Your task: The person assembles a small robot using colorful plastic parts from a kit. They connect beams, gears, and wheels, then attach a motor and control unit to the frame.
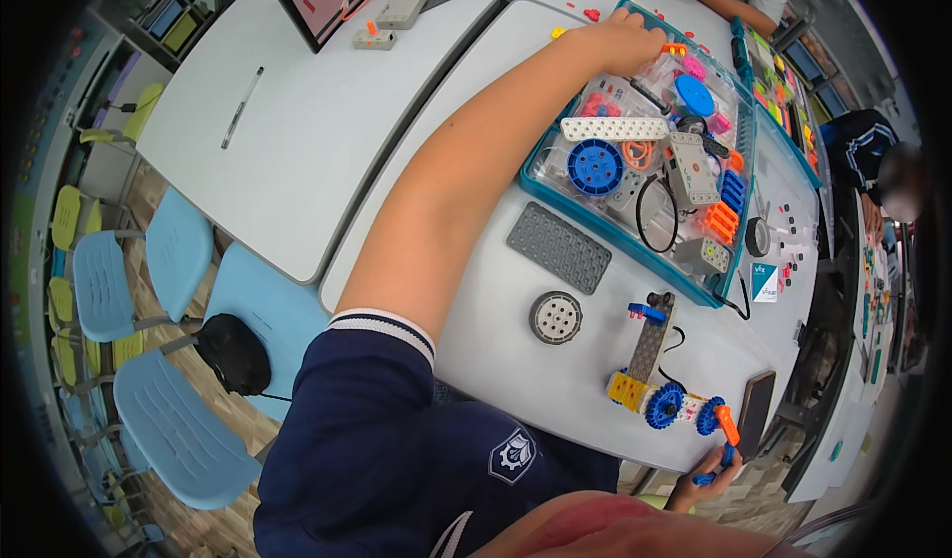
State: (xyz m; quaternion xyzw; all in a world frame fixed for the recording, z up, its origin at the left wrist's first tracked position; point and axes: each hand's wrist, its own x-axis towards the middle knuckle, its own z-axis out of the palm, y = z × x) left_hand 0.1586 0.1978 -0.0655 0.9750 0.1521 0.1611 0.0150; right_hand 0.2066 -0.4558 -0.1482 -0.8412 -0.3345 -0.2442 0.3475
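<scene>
Nearest, at five o'clock, right hand (706, 479) pinching a blue-and-orange rod (727, 441) beside the geared model (662, 384); farther, at one o'clock, left hand (627, 42) reaching the parts tray (555, 196) rim, grip hidden.

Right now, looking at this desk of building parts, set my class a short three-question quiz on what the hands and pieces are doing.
1. True or false: the left hand reaches to the far rim of the teal plastic parts tray.
2. What does the right hand grip at the desk's near edge? A) blue and orange rod-shaped piece B) black pen C) round grey wheel hub
3. Fill in: the flat grey studded plate lies ___ the tray.

Key: 1 true; 2 A; 3 outside, beside it.
</scene>
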